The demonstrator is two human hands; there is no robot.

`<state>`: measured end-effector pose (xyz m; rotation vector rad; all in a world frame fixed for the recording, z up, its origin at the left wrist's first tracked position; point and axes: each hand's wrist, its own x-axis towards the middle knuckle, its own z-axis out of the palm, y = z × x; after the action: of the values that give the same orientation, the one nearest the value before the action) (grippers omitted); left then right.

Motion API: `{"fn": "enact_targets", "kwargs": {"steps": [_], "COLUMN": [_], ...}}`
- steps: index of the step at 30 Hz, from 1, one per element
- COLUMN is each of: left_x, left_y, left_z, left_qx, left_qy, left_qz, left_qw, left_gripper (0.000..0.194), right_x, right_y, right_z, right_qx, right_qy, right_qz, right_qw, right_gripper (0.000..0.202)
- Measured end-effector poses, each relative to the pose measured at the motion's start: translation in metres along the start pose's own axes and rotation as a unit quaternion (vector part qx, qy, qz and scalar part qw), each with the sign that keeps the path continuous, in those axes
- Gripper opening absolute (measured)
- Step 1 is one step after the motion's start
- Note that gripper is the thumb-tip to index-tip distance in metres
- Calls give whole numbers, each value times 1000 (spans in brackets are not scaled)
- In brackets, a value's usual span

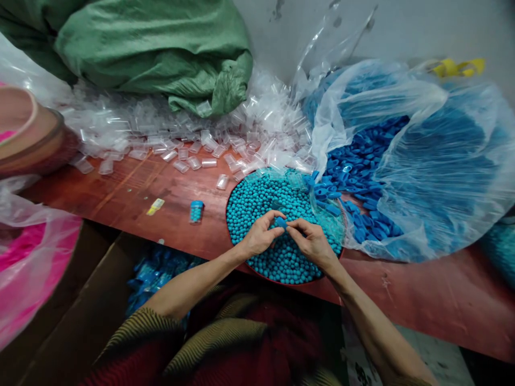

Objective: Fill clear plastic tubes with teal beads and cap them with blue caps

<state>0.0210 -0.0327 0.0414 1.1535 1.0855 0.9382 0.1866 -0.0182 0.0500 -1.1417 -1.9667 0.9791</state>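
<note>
My left hand (261,234) and my right hand (311,241) meet over a round tray of turquoise beads (257,198). Between their fingertips is a small blue cap (280,222), pinched from both sides. Whatever is under the cap is mostly hidden by my fingers. A small clear container with a blue lid, filled with turquoise beads (196,212), stands on the red table left of the tray. Blue plastic caps (358,161) spill from a clear bag to the tray's right edge.
Many clear empty containers (209,142) lie heaped behind the tray, below a green sack (156,48). A pink tub (24,128) stands at the left. A yellow piece (155,206) lies on the red table (120,187). Bags of pink and blue items sit below.
</note>
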Motion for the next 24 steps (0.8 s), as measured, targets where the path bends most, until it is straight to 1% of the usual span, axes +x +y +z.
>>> {"fn": "enact_targets", "kwargs": {"steps": [2,3,5,7,9,10,11,12,14,15,16,17,18,19,20,21,24], "left_x": [-2,-3,-5,-7,-8,-8,-8,-8,-8,-8,-8,-8,-7,-7,-8,-8,-9], "left_y": [-2,-2,0,4,8,10,11,11,9,8,7,6,6,6,7,8,13], "left_z": [-3,-6,-10,-11,-11,-9,-8,-6,-3,-1,0,1,1,1,1,1,2], "left_qx": [15,21,30,39,52,57,62,66,72,73,71,68,66,66,69,72,58], "left_qy": [-3,-15,-54,-81,-78,-71,-60,-43,-5,10,18,19,14,9,6,5,7], "left_qz": [-7,-11,-20,-23,-19,-11,3,24,72,89,98,98,93,88,86,86,85], "left_qw": [1000,1000,998,996,995,996,996,997,995,993,992,993,993,994,994,994,995], "left_gripper": [28,28,30,32,38,43,48,52,55,54,53,53,53,53,51,49,40], "right_x": [0,1,2,5,7,7,6,5,0,-2,-5,-7,-9,-11,-12,-12,-12], "right_y": [2,4,8,11,11,10,7,4,-2,-4,-5,-6,-7,-6,-6,-6,-6], "right_z": [-7,-11,-16,-16,-11,-8,-5,-1,5,9,12,15,19,23,26,30,36], "right_qx": [13,29,88,163,199,187,156,111,15,-25,-58,-85,-111,-137,-161,-182,-215], "right_qy": [-41,-56,-64,-31,28,53,66,65,28,3,-17,-28,-29,-20,-5,13,60], "right_qz": [-12,-12,17,68,102,101,90,70,15,-15,-40,-59,-70,-73,-71,-67,-77], "right_qw": [999,998,994,984,974,976,981,989,999,1000,997,994,991,988,984,981,972], "right_gripper": [17,17,18,30,51,56,56,52,47,50,58,71,84,95,100,101,87]}}
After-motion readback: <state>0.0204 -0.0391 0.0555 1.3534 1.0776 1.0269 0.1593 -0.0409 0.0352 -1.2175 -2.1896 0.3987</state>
